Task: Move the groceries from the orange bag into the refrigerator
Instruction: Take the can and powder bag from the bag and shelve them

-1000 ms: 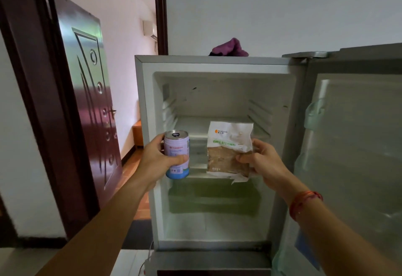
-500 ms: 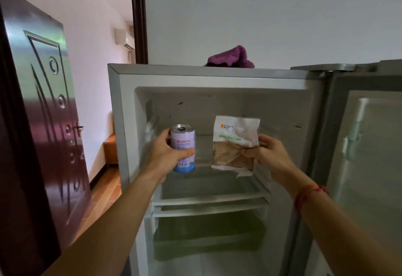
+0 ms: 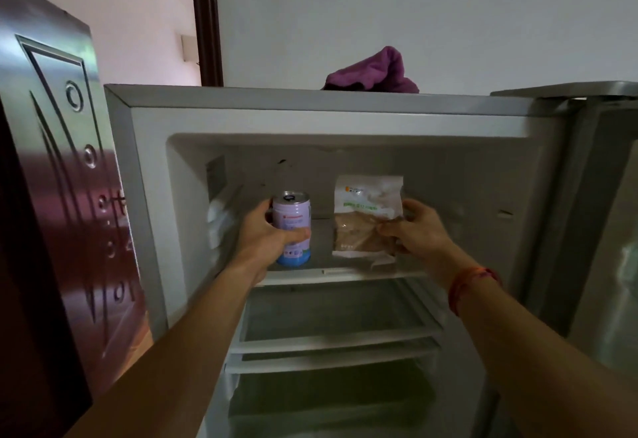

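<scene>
The refrigerator (image 3: 310, 99) stands open in front of me, its door swung to the right. My left hand (image 3: 264, 237) grips a lilac and blue drink can (image 3: 291, 220) upright, its base at the top shelf (image 3: 345, 273). My right hand (image 3: 419, 230) holds a white packet with brown contents (image 3: 366, 216) by its right edge, upright over the same shelf, to the right of the can. Whether either item rests on the shelf I cannot tell. The orange bag is out of view.
A purple cloth (image 3: 376, 73) lies on top of the refrigerator. Two lower shelves (image 3: 331, 341) and a bottom drawer (image 3: 328, 399) sit below. The open refrigerator door (image 3: 611, 230) is on the right; a dark red room door (image 3: 58, 196) stands open on the left.
Both hands have reached deeper into the refrigerator, carrying the can and the packet onto the top shelf level. The view has moved closer and lower relative to the shelves.
</scene>
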`<state>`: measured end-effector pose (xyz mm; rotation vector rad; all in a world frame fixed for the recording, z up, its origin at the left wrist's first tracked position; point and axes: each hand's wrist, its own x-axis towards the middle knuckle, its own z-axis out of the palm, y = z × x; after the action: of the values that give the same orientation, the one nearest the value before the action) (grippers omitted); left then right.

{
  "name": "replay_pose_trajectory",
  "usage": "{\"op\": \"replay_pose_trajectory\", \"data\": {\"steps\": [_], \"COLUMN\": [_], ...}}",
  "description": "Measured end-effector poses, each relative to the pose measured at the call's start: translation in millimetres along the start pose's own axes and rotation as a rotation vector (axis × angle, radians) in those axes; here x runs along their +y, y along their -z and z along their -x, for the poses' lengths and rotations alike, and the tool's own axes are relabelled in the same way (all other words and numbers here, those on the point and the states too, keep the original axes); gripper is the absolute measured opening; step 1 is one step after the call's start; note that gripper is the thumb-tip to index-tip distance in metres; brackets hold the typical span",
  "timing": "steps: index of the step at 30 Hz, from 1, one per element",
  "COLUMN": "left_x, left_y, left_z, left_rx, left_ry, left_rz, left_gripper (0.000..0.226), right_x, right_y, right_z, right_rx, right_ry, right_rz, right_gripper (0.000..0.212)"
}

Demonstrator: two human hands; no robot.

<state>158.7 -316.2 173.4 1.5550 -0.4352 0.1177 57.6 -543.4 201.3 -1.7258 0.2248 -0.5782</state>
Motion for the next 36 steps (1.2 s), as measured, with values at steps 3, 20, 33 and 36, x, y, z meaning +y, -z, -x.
{"op": "replay_pose_trajectory", "data": {"steps": [3, 20, 33, 36], "left_x": [-5.1, -48.9, -62.9, -64.2], "left_y": [-5.4, -24.1, -26.5, -25.6], "left_z": [-16.6, -94.3, -116.5, -118.1], "left_rx": [0.007, 0.042, 0.05, 0.039], "left_ry": [0.013, 0.079, 0.074, 0.061], "left_rz": [-0.007, -0.068, -0.046, -0.059], "left_gripper": [0.051, 0.051, 0.056, 0.054], "right_x": [6.2, 36.8, 59.0, 63.3], "right_y": [-3.7, -33.4, -27.9, -27.5], "right_z": [-20.5, -114.3, -136.8, -140.8], "right_rx": [-0.004, -0.039, -0.092, -0.101], "right_ry": [-0.02, -0.106, -0.086, -0.085], "right_rz": [-0.008, -0.027, 0.049, 0.055], "right_gripper": [0.04, 0.053, 0.038, 0.038]}}
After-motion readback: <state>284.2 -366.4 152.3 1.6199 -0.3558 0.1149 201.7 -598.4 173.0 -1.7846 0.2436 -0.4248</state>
